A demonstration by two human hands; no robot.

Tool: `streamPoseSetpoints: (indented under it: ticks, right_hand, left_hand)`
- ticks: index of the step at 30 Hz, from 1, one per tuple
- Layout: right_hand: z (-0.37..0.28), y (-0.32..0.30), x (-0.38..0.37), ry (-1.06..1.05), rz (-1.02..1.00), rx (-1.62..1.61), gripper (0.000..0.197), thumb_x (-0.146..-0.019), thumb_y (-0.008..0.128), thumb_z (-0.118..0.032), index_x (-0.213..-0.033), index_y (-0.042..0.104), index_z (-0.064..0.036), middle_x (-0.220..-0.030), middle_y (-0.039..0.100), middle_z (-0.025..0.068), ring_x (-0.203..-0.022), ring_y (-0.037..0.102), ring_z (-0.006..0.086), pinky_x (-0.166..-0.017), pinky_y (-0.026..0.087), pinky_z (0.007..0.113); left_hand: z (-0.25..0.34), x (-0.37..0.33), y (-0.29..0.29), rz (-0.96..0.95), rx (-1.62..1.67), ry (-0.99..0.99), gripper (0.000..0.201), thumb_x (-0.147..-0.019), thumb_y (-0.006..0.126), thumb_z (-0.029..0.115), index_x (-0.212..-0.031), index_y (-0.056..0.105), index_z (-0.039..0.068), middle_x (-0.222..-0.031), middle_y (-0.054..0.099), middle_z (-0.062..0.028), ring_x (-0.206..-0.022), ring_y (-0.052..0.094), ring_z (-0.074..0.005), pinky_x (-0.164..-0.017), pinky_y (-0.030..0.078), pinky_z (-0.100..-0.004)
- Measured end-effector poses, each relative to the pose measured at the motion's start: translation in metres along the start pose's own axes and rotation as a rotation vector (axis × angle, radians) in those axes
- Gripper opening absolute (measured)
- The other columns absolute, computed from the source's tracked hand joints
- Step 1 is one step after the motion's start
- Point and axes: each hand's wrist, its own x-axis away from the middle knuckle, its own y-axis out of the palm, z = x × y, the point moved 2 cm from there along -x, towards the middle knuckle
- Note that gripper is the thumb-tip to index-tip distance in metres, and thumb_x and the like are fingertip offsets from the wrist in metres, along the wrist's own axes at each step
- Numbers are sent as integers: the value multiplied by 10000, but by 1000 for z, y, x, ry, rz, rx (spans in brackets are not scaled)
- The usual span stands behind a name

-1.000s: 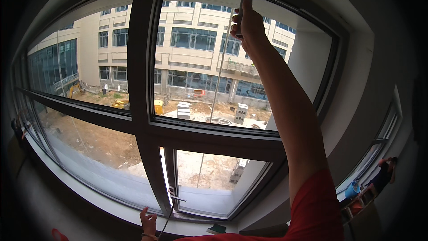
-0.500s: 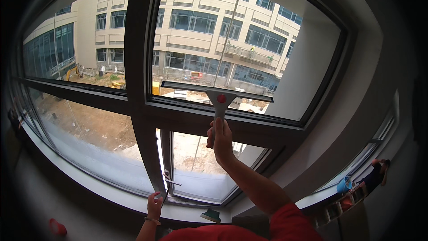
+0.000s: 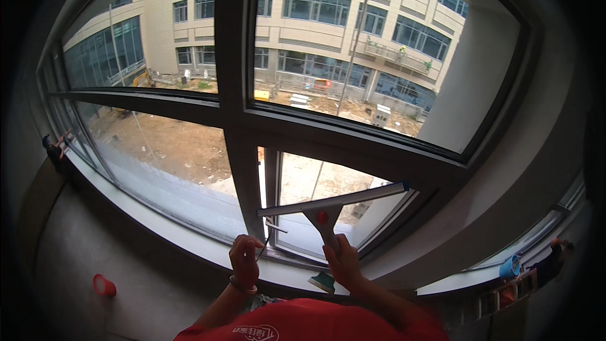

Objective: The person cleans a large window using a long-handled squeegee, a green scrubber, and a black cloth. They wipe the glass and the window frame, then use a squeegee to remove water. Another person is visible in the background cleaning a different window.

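Note:
A squeegee [image 3: 334,205] with a long blade and a grey handle bearing a red spot is in my right hand [image 3: 343,264], fingers wrapped round the handle. Its blade slants across the lower right window pane [image 3: 303,173], below the dark crossbar; whether it touches the glass I cannot tell. My left hand [image 3: 244,260] is raised beside the window handle [image 3: 276,227], its fingers curled together. A thin dark strip shows at those fingertips, but what they grip, if anything, is unclear. On the sill below lies a green and white object [image 3: 322,282].
Dark window frames [image 3: 353,142] surround the panes. A red bucket [image 3: 105,285] stands on the floor at left. Toward the right are a blue bucket [image 3: 509,267], a ladder [image 3: 507,294] and a person [image 3: 555,257]. Another person [image 3: 53,150] is at far left.
My right hand has brought the squeegee down from the upper pane to before the lower one, tilting its blade. My left hand has risen slightly in view, and the whole view has shifted.

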Motion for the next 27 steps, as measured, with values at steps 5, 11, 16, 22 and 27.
streamPoseSetpoints:
  ticks: [5,11,16,22,27]
  right_hand:
    - [22,-6,60,-103,-84,91,259,-864,661,-260,-986,543,-64,-692,635,145,-645,649,357,-547,481,423]
    - [72,-27,87,183,100,-294,256,-920,608,-294,-968,532,-54,-641,553,13,-511,532,90,-443,412,257]
    - [210,-41,178,466,421,-195,304,-873,644,-319,-968,543,-49,-724,610,101,-610,613,228,-535,481,348]
    - [260,-32,264,854,275,243,436,-799,688,-304,-1092,594,4,-990,654,259,-944,628,429,-813,503,457]
    - [302,6,298,1100,240,210,552,-778,695,-321,-1176,559,36,-1090,616,292,-1041,584,441,-899,465,462]
  left_hand:
    - [68,-44,51,-382,-252,301,141,-866,581,73,-996,632,68,-996,634,-50,-988,583,-253,-917,397,-388]
    - [9,7,15,-243,-460,142,32,-834,596,73,-816,570,75,-866,620,-81,-869,587,-262,-809,404,-391]
    - [-134,89,-39,-619,-780,-308,154,-839,641,200,-916,603,72,-927,611,-107,-929,583,-321,-832,432,-439]
    - [-286,251,-134,-1438,-660,-730,659,-845,637,441,-1420,411,210,-1436,402,-170,-1353,331,-355,-1083,341,-431]
    - [-262,292,-109,-1798,-563,-936,634,-849,629,442,-1400,436,195,-1433,406,-176,-1342,347,-356,-1078,347,-432]
